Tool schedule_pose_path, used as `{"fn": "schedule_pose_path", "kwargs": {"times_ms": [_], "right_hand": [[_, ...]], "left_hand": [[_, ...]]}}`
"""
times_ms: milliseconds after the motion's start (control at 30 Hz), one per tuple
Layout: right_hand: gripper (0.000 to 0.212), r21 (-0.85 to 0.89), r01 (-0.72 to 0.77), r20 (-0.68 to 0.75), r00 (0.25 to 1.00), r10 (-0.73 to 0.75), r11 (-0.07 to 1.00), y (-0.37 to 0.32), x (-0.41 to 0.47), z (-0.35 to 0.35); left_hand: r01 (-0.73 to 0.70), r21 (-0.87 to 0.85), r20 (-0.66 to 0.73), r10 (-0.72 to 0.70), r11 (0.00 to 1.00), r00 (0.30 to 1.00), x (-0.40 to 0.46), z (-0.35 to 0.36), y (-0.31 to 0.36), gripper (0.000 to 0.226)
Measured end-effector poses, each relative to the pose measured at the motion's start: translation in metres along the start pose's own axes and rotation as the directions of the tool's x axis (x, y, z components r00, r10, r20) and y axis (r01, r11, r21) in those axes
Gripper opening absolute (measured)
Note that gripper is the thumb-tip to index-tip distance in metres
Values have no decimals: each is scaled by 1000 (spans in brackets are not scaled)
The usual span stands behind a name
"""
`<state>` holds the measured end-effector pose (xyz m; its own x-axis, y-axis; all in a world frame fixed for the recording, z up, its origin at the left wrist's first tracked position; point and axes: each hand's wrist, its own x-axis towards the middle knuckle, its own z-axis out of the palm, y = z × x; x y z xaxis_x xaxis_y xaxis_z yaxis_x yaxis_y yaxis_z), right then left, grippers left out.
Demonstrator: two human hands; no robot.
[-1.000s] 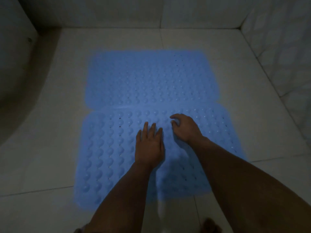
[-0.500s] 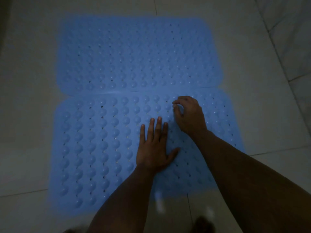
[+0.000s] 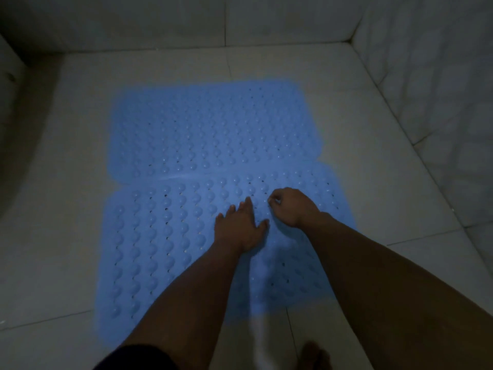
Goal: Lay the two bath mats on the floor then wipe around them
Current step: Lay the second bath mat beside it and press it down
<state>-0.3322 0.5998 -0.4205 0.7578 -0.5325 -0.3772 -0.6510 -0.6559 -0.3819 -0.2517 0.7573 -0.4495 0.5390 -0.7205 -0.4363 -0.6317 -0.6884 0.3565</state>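
Two blue bath mats with rows of raised bumps lie flat on the pale tiled floor, long edges touching. The far bath mat [image 3: 213, 129] is uncovered. On the near bath mat [image 3: 160, 236] rest both my hands. My left hand [image 3: 240, 231] lies palm down on it, fingers stretched and slightly apart, holding nothing. Just to its right, my right hand [image 3: 293, 206] is curled, with thumb and forefinger pinched together at a bump on the mat's surface. My forearms hide part of the near mat's front edge.
Tiled walls close the floor at the back [image 3: 240, 20] and on the right [image 3: 440, 102]. A dark curved edge [image 3: 18, 134] runs along the left. My bare foot [image 3: 314, 356] shows at the bottom, beside a pale blurred streak [image 3: 260, 340].
My head dipped closer to the mats and rose again. Both hands stayed on the near mat; my left thumb has spread out to the side.
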Motion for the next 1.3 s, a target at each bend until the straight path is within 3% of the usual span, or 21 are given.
{"fn": "schedule_pose_path", "kwargs": {"times_ms": [100,300,400,667,833,933,1033,1133,1200,1300], "right_hand": [[39,-77,-4,-38,999,1,997,-5,-13,25],[79,-317,107,-115,982,-150,942,4,-33,105],[74,-344,109,-197,963,-185,933,10,-30,118],[73,-277,112,-268,945,-189,954,13,-26,127],[76,-290,100,-241,955,-173,952,11,-27,125],[81,-295,73,-152,981,-123,953,8,-29,122],[82,-216,82,1,996,-84,973,0,-29,104],[63,8,30,185,982,-31,1000,-10,-14,52],[43,149,7,110,994,-23,989,-6,-7,13],[36,179,-3,-118,993,24,984,14,3,-20]], "left_hand": [[-10,81,-178,24,997,984,1,-16,0,70],[-73,124,-390,116,990,913,8,8,-8,60],[-84,149,-477,146,985,867,19,19,-25,58],[-83,229,-538,197,970,819,33,25,-57,53],[-56,204,-511,155,977,846,27,25,-59,54],[-30,184,-522,124,983,844,15,29,-59,53],[-10,167,-511,96,986,854,2,29,-59,55],[18,121,-500,46,992,865,-5,26,-48,57],[7,105,-502,46,994,863,-8,30,-31,57],[-117,120,-488,161,986,858,1,42,4,55]]}}
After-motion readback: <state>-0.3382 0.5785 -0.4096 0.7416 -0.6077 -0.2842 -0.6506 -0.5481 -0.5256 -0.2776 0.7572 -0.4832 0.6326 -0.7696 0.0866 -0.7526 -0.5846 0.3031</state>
